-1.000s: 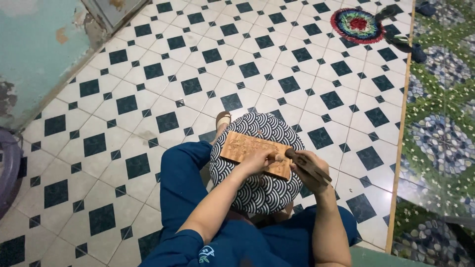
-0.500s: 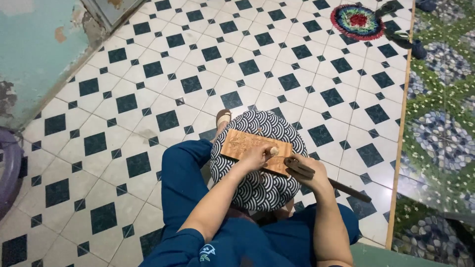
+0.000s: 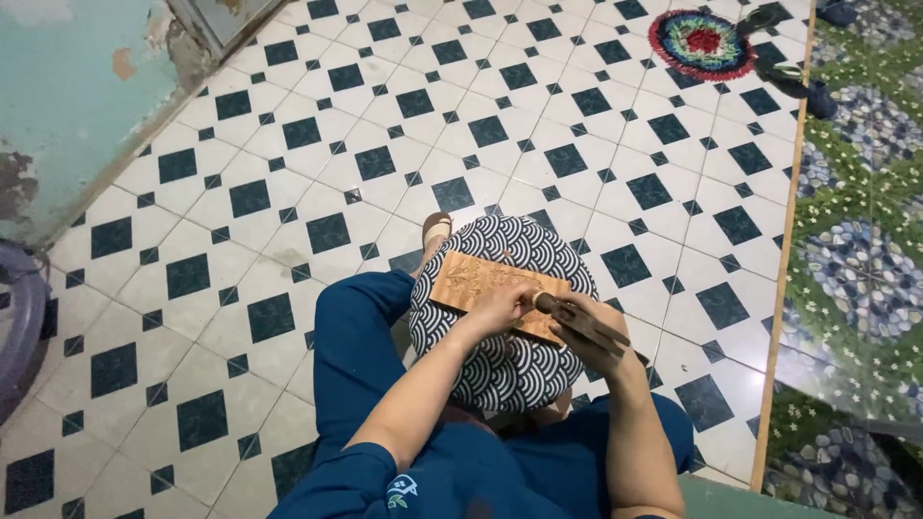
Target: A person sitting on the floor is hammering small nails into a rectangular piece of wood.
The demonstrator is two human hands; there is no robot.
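Here the flat rectangular carved wooden board (image 3: pixel 486 288) lies on a round cushion with a dark-and-white wave pattern (image 3: pixel 500 370), which rests on the person's lap. The left hand (image 3: pixel 502 306) sits on the board's near edge, fingers curled around a small pale-handled carving tool (image 3: pixel 528 299) that stands on the wood; the tool's tip is hidden under the fingers, so exactly where it meets the carving cannot be told. The right hand (image 3: pixel 596 336) is just beside the board's right end, closed around a dark wooden mallet-like stick (image 3: pixel 582 322), whose head is touching or nearly touching the top of the pale tool.

Half a second ago the dark stick was swung out to the right, pointing away over the tiles with its far end well apart from the board; now it has come back in over the right hand and lies close against the tool. The left hand and the board have barely shifted.

On the black-and-white diamond-tiled floor (image 3: pixel 288 192) a round multicoloured woven mat (image 3: pixel 700 43) lies far off at the top, with dark sandals (image 3: pixel 784 82) near it. A purple plastic tub (image 3: pixel 14 317) shows at the left edge; its inside is out of view.
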